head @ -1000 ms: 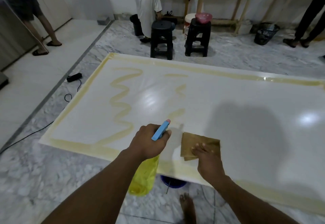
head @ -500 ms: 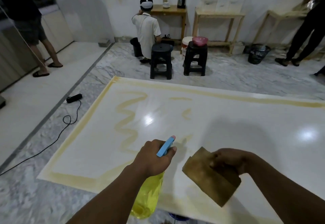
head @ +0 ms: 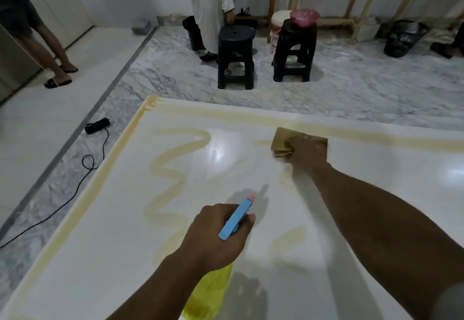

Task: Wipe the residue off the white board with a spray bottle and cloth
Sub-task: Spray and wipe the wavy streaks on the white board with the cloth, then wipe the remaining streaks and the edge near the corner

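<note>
The white board [head: 120, 257] lies flat before me, streaked with yellowish residue: a zigzag [head: 170, 169] at its left, a band along the far and left edges, and short smears near the middle. My left hand [head: 216, 236] grips a spray bottle [head: 208, 297] with a yellow body and a blue trigger head, held over the board's near part. My right hand [head: 308, 151] is stretched to the far edge and presses a folded brown cloth [head: 282, 141] flat on the board, on the residue band.
Two black stools [head: 236, 55] stand on the marble floor beyond the board, one bearing a pink bowl [head: 304, 16]. A person in a white shirt [head: 208, 0] crouches behind them. Another person's legs [head: 50, 50] are at the far left. A black cable [head: 93, 143] runs along the floor left of the board.
My right hand lifted the cloth off the near part of the board and carried it to the far edge, where it now presses down. The left hand kept hold of the spray bottle.
</note>
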`<state>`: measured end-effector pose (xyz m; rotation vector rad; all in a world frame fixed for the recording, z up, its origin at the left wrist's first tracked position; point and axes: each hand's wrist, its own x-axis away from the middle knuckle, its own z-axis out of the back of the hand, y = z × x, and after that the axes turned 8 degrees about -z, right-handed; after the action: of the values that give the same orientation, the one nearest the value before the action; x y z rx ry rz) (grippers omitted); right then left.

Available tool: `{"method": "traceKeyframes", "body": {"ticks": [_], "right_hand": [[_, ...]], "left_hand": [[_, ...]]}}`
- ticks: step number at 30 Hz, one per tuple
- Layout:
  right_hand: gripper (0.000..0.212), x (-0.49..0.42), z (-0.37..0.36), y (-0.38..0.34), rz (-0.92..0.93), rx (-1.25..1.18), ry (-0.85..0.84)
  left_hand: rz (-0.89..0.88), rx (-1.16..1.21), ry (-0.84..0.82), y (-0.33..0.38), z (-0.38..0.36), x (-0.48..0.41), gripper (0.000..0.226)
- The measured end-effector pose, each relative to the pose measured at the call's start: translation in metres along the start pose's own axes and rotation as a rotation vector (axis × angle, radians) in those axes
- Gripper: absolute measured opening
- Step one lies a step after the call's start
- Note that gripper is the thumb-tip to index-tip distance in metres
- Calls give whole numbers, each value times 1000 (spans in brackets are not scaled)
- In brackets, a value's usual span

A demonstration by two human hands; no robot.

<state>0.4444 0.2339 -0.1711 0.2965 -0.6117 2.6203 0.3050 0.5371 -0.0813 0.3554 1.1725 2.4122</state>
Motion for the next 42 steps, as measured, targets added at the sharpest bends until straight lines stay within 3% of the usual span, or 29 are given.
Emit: {"method": "traceKeyframes", "body": {"ticks": [3, 10, 16, 21, 24, 26, 28, 30, 32, 34, 42], "right_hand": [[57, 19, -30, 7, 10, 92, 83], [58, 179, -92, 50, 156, 142, 295], [66, 362, -137, 70, 101, 214, 216], [47, 439, -123, 64, 91, 203, 4], [28, 448, -73, 49, -51, -184, -102], [23, 433, -37, 40, -240, -593, -118], [11, 411, -10, 39, -431, -1034, -252], [25, 386, 9, 38, -511, -1232, -445], [37, 340, 22, 34, -511, -1142, -544], [33, 279, 38, 19, -475, -929, -538], [18, 44, 62, -84, -27, -81, 4]], "left_hand": [[22, 0, -8, -14, -4, 4, 43], [46, -18, -52, -4, -6, 48, 39], [-8, -38, -60, 27, 2, 128, 43], [4, -7, -61, 32, 10, 198, 49], [-10, -22, -39, 32, 22, 212, 50], [-16, -22, -31, 33, 30, 208, 50], [-15, -18, -37, 34, 36, 197, 49], [-26, -18, -34, 33, 41, 177, 47], [-35, -25, -15, 28, 45, 148, 47], [-39, -47, -7, 19, 47, 116, 47], [0, 9, 5, -16, 62, 23, 43]]}}
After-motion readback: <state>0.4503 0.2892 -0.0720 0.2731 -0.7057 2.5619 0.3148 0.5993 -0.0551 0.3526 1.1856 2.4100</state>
